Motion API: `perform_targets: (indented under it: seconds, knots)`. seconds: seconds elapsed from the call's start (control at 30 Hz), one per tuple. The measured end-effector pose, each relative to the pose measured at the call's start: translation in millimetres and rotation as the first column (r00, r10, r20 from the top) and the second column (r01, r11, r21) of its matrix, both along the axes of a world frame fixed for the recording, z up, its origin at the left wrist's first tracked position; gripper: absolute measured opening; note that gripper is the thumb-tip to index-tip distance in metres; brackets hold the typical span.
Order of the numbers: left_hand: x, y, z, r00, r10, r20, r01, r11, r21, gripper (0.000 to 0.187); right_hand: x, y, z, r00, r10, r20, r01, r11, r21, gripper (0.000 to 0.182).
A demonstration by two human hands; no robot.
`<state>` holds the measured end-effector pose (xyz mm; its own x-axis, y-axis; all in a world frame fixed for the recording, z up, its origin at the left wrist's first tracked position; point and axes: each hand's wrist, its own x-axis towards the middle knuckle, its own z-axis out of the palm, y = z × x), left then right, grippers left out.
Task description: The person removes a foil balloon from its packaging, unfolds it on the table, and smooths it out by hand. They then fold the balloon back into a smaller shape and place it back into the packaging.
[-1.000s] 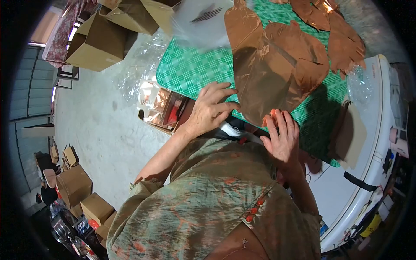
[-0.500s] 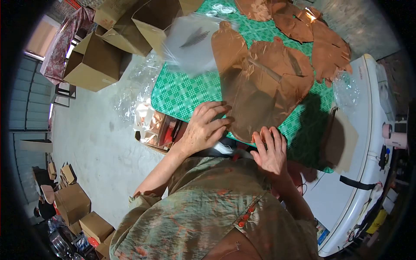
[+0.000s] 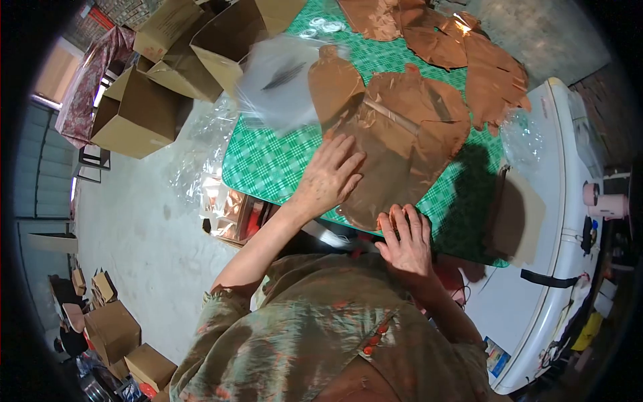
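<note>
A brown, leather-like piece (image 3: 429, 114) lies flat on the green checked tablecloth (image 3: 268, 161), with a clear film over its near part. My left hand (image 3: 329, 175) rests on the left edge of the film, fingers spread and pointing away from me. At the near end of the piece, by the table edge, my right hand (image 3: 406, 238) lies with its fingertips on the piece, fingers apart. A smaller brown piece (image 3: 335, 84) sits beyond my left hand, beside a stack of clear plastic sheets (image 3: 278, 84).
More brown pieces (image 3: 495, 77) lie at the far right, near a crumpled clear bag (image 3: 522, 137). Open cardboard boxes (image 3: 140, 117) stand at the far left. A white appliance (image 3: 559, 234) borders the table's right side. An open box (image 3: 231, 211) sits below the left table edge.
My left hand has moved forward along the left side of the film. My right hand stays by the near edge. The whole view has shifted slightly.
</note>
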<state>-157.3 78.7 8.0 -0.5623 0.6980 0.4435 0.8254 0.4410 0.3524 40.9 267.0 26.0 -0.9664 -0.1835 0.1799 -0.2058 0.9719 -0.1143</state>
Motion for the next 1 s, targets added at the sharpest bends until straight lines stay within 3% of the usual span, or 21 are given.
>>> perform_targets:
  seconds: [0.17, 0.2, 0.37, 0.67, 0.7, 1.0]
  knots:
    - [0, -1, -1, 1.0, 0.0, 0.022, 0.001, 1.0, -0.014, 0.046, -17, 12, 11, 0.997, -0.032, -0.071, 0.029, 0.999, -0.043, 0.071]
    - [-1, 0, -1, 1.0, 0.002, 0.019, -0.001, 1.0, -0.018, 0.046, -26, 18, 18, 0.992, -0.059, -0.116, 0.062, 0.998, 0.026, 0.067]
    - [1, 0, 2, 1.0, 0.009, 0.012, -0.009, 0.999, -0.032, 0.045, -103, 55, 20, 0.953, -0.124, -0.278, 0.142, 0.989, 0.047, 0.063]
    - [1, -1, 0, 1.0, 0.018, -0.026, -0.018, 0.999, -0.036, 0.046, -187, 100, -23, 0.941, -0.336, 0.025, 0.333, 0.939, 0.081, 0.062]
    - [1, -1, 1, 1.0, 0.017, -0.025, -0.018, 0.999, -0.037, 0.047, -188, 104, -31, 0.953, -0.299, -0.054, 0.301, 0.952, 0.05, 0.063]
    - [3, -1, 0, 0.998, 0.061, -0.035, -0.063, 0.997, -0.05, 0.05, -182, 105, -29, 0.949, -0.31, -0.054, 0.314, 0.94, 0.134, 0.061]
